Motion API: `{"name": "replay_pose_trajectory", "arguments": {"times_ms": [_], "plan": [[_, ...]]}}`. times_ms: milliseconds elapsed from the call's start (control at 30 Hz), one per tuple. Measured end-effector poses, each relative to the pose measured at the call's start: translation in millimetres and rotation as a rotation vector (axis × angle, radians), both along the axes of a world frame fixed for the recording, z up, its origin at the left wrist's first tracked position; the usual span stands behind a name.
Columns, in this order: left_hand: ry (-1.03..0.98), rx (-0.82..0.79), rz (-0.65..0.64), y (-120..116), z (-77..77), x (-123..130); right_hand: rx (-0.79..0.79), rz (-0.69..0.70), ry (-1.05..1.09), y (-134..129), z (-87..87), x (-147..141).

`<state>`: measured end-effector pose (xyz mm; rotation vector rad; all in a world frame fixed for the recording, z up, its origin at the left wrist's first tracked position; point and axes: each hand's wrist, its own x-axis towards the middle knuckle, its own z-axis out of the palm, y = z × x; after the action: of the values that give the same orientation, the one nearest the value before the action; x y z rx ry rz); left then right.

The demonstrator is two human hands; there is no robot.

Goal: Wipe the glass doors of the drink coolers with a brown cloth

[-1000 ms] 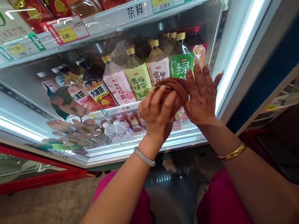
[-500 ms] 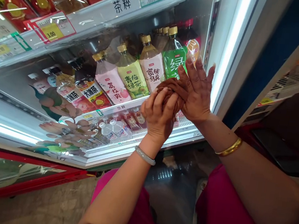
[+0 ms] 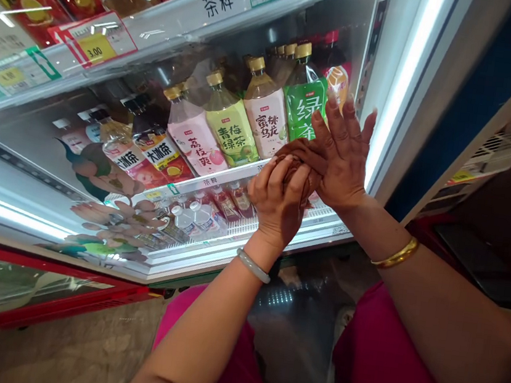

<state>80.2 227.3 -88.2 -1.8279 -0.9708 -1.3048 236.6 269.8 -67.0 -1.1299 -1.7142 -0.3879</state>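
A bunched brown cloth [image 3: 305, 154] is gripped in my left hand [image 3: 279, 197], its fingers curled over the top. Against the glass door of a lit drinks cooler, the cloth appears to press flat. Beside it on the right, my right hand [image 3: 344, 159] lies with fingers spread and palm toward the glass. One edge of the cloth reaches the base of that hand's thumb; how far it goes under the palm is hidden. Behind the glass stand a green-labelled bottle [image 3: 303, 107] and a pale pink-labelled bottle [image 3: 266, 118].
Upper-shelf price tags [image 3: 95, 47] and more bottles [image 3: 198, 144] show through the glass. A bright light strip [image 3: 400, 91] runs up the cooler's right side. At lower left is a red-edged cabinet [image 3: 126, 294]; a dark phone-like slab [image 3: 484, 263] lies at right.
The view has shifted slightly, so the cooler and hands sit a little differently in frame. Both hands keep nearly the same pose, with the cloth still under the left.
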Motion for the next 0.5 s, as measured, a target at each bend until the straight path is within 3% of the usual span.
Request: {"name": "replay_pose_trajectory", "arguments": {"times_ms": [67,233,300,433,500], "plan": [[0.0,-0.032,-0.016,0,1.3,-2,0.004,-0.011,-0.008,2,-1.5,1],[-0.094,-0.071,0.011,-3,30.4,-23,0.106,-0.037,-0.082,5,-6.8,3],[-0.078,-0.095,0.024,-3,23.4,-25,0.107,-0.035,-0.089,7,-7.9,4],[0.055,-0.129,0.005,-3,-11.6,-21,0.06,-0.015,-0.082,7,-6.8,6],[0.101,-0.098,0.011,-4,-16.3,-22,0.035,0.006,-0.061,6,-5.5,6]]}}
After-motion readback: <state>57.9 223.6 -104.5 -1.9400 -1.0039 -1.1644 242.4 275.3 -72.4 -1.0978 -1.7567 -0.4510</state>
